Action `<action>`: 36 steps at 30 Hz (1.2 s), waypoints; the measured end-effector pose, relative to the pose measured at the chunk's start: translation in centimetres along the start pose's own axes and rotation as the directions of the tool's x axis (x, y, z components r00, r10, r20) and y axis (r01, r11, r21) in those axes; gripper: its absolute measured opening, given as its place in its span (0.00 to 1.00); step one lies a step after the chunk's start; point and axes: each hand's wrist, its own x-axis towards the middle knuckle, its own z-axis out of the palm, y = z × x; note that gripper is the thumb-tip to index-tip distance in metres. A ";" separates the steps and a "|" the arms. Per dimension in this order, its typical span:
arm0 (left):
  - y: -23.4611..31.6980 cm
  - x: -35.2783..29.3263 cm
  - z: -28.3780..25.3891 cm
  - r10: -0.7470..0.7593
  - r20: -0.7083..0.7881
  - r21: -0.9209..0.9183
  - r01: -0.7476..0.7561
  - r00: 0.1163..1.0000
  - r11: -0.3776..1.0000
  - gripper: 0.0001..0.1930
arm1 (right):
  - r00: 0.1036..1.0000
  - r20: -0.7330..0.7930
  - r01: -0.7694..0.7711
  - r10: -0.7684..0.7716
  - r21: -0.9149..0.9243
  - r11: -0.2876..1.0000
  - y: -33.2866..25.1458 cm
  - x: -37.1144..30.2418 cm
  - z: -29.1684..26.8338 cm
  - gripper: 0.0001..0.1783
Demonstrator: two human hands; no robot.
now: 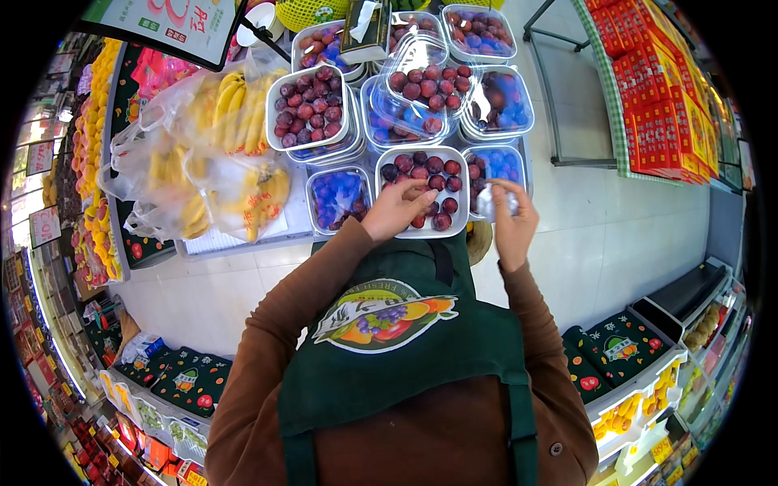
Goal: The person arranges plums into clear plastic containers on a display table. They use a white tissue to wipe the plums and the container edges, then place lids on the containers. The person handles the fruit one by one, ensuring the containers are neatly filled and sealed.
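- Our left hand [399, 209] reaches into the open tray of plums [425, 191] just above the centre of the frame; its fingers are spread loosely over the fruit, touching the plums at the tray's lower left, and we cannot tell whether any plum is actually pinched.
- Our right hand [510, 212] is held just right of that tray, its grip closed on a small crumpled bit of clear film or bag [489, 202]; what exactly it is stays too blurred to say.
- The step in hand, as we judge it, is sorting or arranging the dark red plums in this white tray while the right hand keeps the wrap ready.
- The next move, in our view, calls for a gentle grip: the fruit is round and packed close, so one plum has to be lifted without rolling its neighbours over the low rim.
- Around the tray, on the worktop [243, 236], stand more trays of plums [311, 108], some open, some under clear lids [421, 81], stacked toward the upper centre of the frame.
- To the left lie bagged bananas [231, 113] in thin clear plastic.
- At the upper right runs a row of red boxes [656, 89]; along the lower edges are green fruit cartons [194, 381].
- Our green apron [389, 356] over brown sleeves fills the lower centre.
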 end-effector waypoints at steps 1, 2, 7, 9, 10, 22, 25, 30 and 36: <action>0.3 -0.5 0.2 -0.056 0.059 -0.127 0.063 0.997 0.990 0.27 | 0.997 0.049 0.058 -0.056 -0.041 0.997 -0.2 -0.1 1.0 0.09; 1.0 -1.3 0.5 -0.109 0.136 -0.314 0.148 0.985 0.938 0.29 | 0.977 0.172 0.136 -0.126 -0.044 0.990 -0.2 -0.3 2.0 0.12; 0.1 -2.7 -1.7 -0.009 0.123 -0.682 0.091 0.992 0.726 0.20 | 0.754 0.550 0.394 -0.359 0.059 0.917 -2.2 0.7 5.8 0.22; 0.5 -3.5 -2.7 -0.052 0.035 -0.664 0.062 0.998 0.745 0.16 | 0.788 0.555 0.253 -0.266 0.101 0.962 -1.2 3.4 5.5 0.22; 0.0 -4.0 -3.2 -0.070 -0.047 -0.652 0.023 0.996 0.758 0.14 | 0.836 0.488 0.278 -0.252 0.020 0.960 0.0 5.5 5.7 0.22; -3.5 -5.3 -6.0 -0.050 -0.404 -0.321 -0.091 0.913 0.943 0.08 | 0.907 0.345 0.386 -0.243 -0.443 0.809 10.0 24.9 7.8 0.24; -3.5 -4.2 -6.1 0.048 -0.397 -0.206 -0.140 0.917 0.968 0.12 | 0.930 0.365 0.282 -0.037 -0.646 0.709 8.0 25.2 8.8 0.25; -2.7 -1.9 -6.0 0.135 -0.416 -0.071 -0.180 0.899 0.981 0.16 | 0.942 0.336 0.255 0.018 -0.745 0.616 6.3 25.5 10.3 0.22; -4.8 -1.4 -6.7 0.077 -0.465 -0.013 -0.094 0.882 0.996 0.17 | 0.908 0.413 0.323 -0.071 -0.584 0.745 8.0 27.2 10.3 0.14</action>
